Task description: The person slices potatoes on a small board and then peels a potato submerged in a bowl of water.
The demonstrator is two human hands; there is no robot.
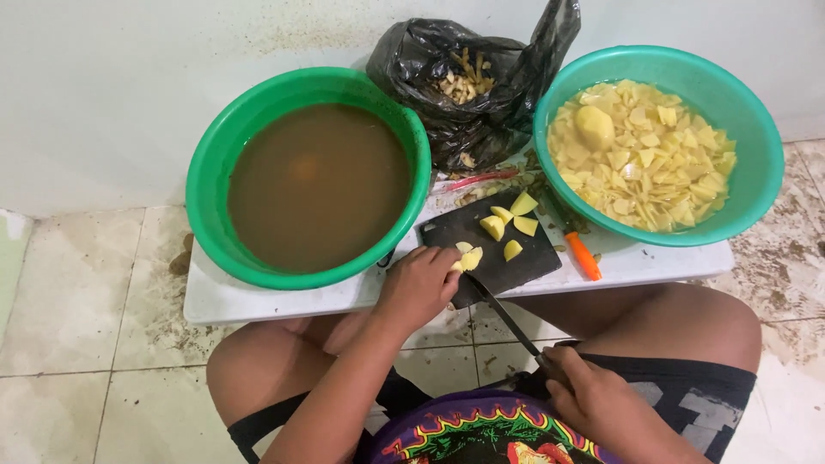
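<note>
My left hand [418, 286] rests on the near corner of a small black cutting board [485, 249], its fingers pinching a yellow potato piece [469, 258]. Several more cut potato pieces [513, 225] lie on the board. My right hand [593, 397] is low over my lap, closed on the handle of a dark knife [503, 311] whose blade points up toward the board. A green bowl [756, 163] at the right is filled with sliced potato and water, with one whole peeled potato [595, 126] on top.
A green bowl of murky brown water [318, 185] stands at the left on a low white table [258, 301]. A black plastic bag with peelings [464, 82] sits between the bowls. An orange-handled peeler [584, 255] lies beside the board. Dirty floor tiles surround it.
</note>
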